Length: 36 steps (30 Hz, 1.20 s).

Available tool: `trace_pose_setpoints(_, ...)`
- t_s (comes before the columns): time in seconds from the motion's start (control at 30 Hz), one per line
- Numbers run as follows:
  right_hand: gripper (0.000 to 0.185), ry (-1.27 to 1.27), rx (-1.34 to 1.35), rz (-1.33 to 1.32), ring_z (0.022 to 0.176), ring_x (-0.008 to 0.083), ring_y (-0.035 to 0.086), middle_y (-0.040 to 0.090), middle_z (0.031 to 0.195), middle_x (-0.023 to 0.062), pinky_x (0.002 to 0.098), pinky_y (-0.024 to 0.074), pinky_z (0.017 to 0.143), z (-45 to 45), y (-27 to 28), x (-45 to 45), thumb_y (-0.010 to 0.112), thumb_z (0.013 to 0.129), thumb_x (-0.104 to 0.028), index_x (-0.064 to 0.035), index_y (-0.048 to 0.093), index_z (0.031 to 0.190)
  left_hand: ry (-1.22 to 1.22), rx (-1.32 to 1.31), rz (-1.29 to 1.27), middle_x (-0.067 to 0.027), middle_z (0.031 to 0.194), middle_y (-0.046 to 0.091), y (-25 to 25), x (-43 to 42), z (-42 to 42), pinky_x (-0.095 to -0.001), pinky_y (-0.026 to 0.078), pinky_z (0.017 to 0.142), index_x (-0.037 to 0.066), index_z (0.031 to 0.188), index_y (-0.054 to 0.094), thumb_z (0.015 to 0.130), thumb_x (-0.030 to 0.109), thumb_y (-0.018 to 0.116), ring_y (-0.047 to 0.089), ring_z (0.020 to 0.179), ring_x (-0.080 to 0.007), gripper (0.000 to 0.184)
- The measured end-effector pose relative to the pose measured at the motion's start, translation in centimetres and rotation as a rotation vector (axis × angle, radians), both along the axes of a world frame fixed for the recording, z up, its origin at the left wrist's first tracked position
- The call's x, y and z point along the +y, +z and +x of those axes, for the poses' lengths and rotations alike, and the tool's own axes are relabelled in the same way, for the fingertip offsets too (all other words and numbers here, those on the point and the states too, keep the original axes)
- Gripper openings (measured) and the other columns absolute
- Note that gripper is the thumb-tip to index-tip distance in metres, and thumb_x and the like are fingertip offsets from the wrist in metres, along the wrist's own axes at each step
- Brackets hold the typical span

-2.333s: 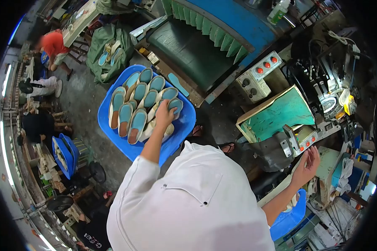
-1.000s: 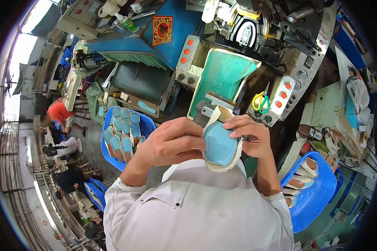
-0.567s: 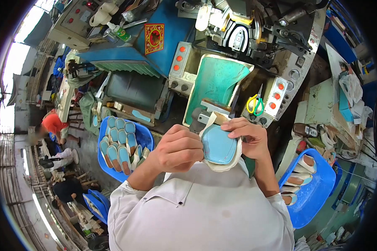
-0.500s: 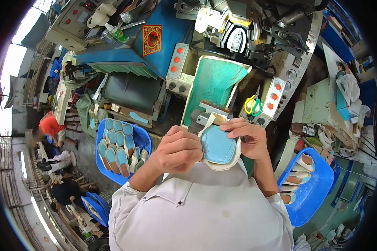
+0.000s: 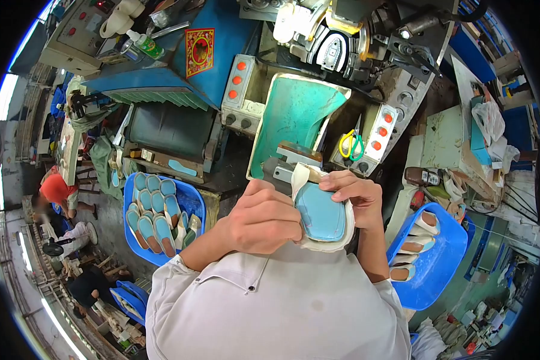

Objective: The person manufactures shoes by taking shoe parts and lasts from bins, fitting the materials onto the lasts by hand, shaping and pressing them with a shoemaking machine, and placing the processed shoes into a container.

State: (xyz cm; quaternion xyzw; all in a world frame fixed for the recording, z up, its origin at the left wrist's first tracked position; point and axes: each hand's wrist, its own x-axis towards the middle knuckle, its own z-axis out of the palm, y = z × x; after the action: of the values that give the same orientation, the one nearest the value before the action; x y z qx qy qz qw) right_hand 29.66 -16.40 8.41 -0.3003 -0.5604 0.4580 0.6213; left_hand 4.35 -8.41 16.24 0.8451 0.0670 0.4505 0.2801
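In the head view, a cream shoe upper with a blue insole [image 5: 323, 211] is held sole side up in front of my chest. My right hand [image 5: 360, 195] grips its right edge, thumb and fingers on the blue face near the top. My left hand [image 5: 263, 217] is closed at the left edge of the piece, its fingers curled in; the fingertips are partly hidden. Just beyond the piece stands a metal bracket [image 5: 291, 157] at the front of a green-lined tray [image 5: 294, 105]. Yellow and green scissors [image 5: 351, 146] lie right of the tray.
A blue basket [image 5: 201, 207] of blue-lined shoes is at the left, another blue basket [image 5: 429, 282] with several shoes at the right. Control boxes with red buttons [image 5: 237, 90] [image 5: 381, 135] flank the tray. Behind is a machine with a shoe-shaped mould [image 5: 331, 53]. A person in red [image 5: 55, 189] is far left.
Earlier, my left hand was at the left basket and my right hand was empty; now both are at the shoe piece. Since the latest earlier frames, the piece has shifted slightly right and the view has turned.
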Motion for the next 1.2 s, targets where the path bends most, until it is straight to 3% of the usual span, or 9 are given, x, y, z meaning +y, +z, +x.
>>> trace_pose_setpoints(0.3, 0.043, -0.018, 0.024, 0.017, 0.118, 0.0362, 0.071, 0.077, 0.121, 0.0200, 0.0483, 0.0524, 0.106, 0.0, -0.2, -0.3, 0.078, 0.070, 0.018, -0.0028, 0.079, 0.108, 0.044, -0.024, 0.022, 0.0028, 0.097, 0.071, -0.7, -0.1, 0.2, -0.0330, 0.040, 0.079, 0.016, 0.091, 0.072, 0.065, 0.004, 0.085, 0.067, 0.085, -0.0169, 0.032)
trace_pose_setpoints(0.4, 0.030, -0.080, 0.043, -0.031, 0.111, 0.0363, 0.073, 0.079, 0.112, 0.0205, 0.0505, 0.0541, 0.104, -0.2, -0.3, -0.7, 0.091, 0.073, 0.000, -0.0045, 0.080, 0.100, 0.023, 0.046, 0.063, 0.0026, 0.098, 0.071, 0.5, 0.0, 0.3, -0.0312, 0.040, 0.082, 0.016, 0.093, 0.071, 0.070, 0.009, 0.084, 0.068, 0.085, -0.0165, 0.028)
trace_pose_setpoints(0.8, 0.030, -0.064, -0.017, -0.059, 0.111, 0.0355, 0.072, 0.080, 0.111, 0.0197, 0.0491, 0.0545, 0.103, -0.8, 0.3, -0.4, 0.091, 0.072, 0.000, -0.0058, 0.081, 0.099, -0.041, -0.055, 0.158, 0.0014, 0.096, 0.071, -1.2, -0.2, -0.3, -0.0322, 0.036, 0.081, 0.014, 0.089, 0.070, 0.069, 0.009, 0.081, 0.067, 0.085, -0.0152, 0.024)
trace_pose_setpoints(0.87, 0.038, -0.025, 0.005, -0.055, 0.115, 0.0346, 0.071, 0.080, 0.113, 0.0188, 0.0473, 0.0526, 0.106, -0.6, 0.4, -0.5, 0.079, 0.069, 0.015, -0.0051, 0.081, 0.101, -0.058, -0.039, 0.151, -0.0013, 0.105, 0.072, -1.4, 0.2, -0.8, -0.0331, 0.040, 0.082, 0.013, 0.096, 0.070, 0.069, 0.009, 0.084, 0.067, 0.093, -0.0165, 0.030)
trace_pose_setpoints(0.97, 0.046, 0.071, -0.057, -0.034, 0.117, 0.0324, 0.069, 0.078, 0.115, 0.0163, 0.0469, 0.0500, 0.110, 0.4, 0.5, -1.0, 0.072, 0.065, 0.022, -0.0062, 0.082, 0.100, -0.167, -0.107, -0.276, -0.0092, 0.127, 0.071, -1.4, 0.7, -0.3, -0.0390, 0.049, 0.093, 0.011, 0.112, 0.069, 0.070, 0.011, 0.090, 0.066, 0.115, -0.0210, 0.047)
trace_pose_setpoints(1.0, 0.046, 0.110, -0.092, -0.025, 0.116, 0.0314, 0.068, 0.077, 0.116, 0.0153, 0.0471, 0.0491, 0.111, 0.6, 0.5, -1.1, 0.071, 0.064, 0.022, -0.0069, 0.082, 0.099, -0.218, 0.034, -0.308, -0.0097, 0.140, 0.065, -1.0, 1.4, -0.7, -0.0469, 0.048, 0.110, 0.011, 0.124, 0.065, 0.067, 0.016, 0.094, 0.059, 0.132, -0.0253, 0.063)
trace_pose_setpoints(1.1, 0.050, 0.041, -0.106, -0.116, 0.113, 0.0282, 0.065, 0.070, 0.115, 0.0097, 0.0494, 0.0463, 0.115, -0.7, 2.3, -2.3, 0.069, 0.060, 0.021, -0.0090, 0.084, 0.097, -0.410, 0.359, -0.397, -0.0070, 0.127, 0.070, -2.0, 3.9, -0.8, -0.0549, 0.043, 0.119, 0.009, 0.120, 0.068, 0.072, 0.017, 0.094, 0.066, 0.124, -0.0308, 0.055)
trace_pose_setpoints(1.13, 0.054, 0.097, -0.201, -0.096, 0.108, 0.0263, 0.064, 0.062, 0.111, 0.0060, 0.0516, 0.0453, 0.117, -0.4, 2.3, -2.4, 0.069, 0.058, 0.021, -0.0115, 0.084, 0.099, -0.476, 0.363, -0.367, -0.0052, 0.122, 0.071, -2.5, 4.3, -0.7, -0.0541, 0.046, 0.118, 0.009, 0.116, 0.072, 0.070, 0.016, 0.094, 0.066, 0.119, -0.0292, 0.051)
trace_pose_setpoints(1.2, 0.054, 0.075, -0.293, -0.047, 0.107, 0.0265, 0.064, 0.062, 0.108, 0.0055, 0.0524, 0.0466, 0.115, -0.3, 2.3, -2.7, 0.071, 0.058, 0.020, -0.0117, 0.082, 0.100, -0.476, 0.340, -0.360, -0.0018, 0.117, 0.069, -2.9, 4.4, -0.8, -0.0495, 0.048, 0.118, 0.010, 0.110, 0.070, 0.065, 0.017, 0.093, 0.065, 0.113, -0.0284, 0.051)
